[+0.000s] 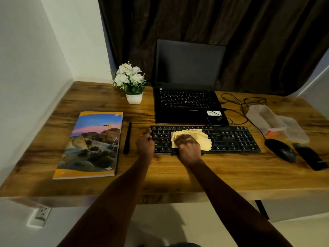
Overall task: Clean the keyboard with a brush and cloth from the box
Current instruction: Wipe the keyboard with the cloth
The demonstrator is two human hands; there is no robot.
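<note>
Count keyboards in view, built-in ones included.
2. An external keyboard lies at the front of the desk, the cloth and right hand on it, the left hand at its left end. The laptop keyboard sits behind it. None appears hidden.

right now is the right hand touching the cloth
Touching. Head view: the right hand lies on the cloth, fingers curled into it, atop the keyboard.

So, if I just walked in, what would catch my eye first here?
Probably the hands in the middle: the right hand grips a yellow cloth on the black keyboard, while the left hand holds the keyboard's left end. Then the colourful notebook lying at the left, and the white potted flowers beside the open laptop at the back.
</note>
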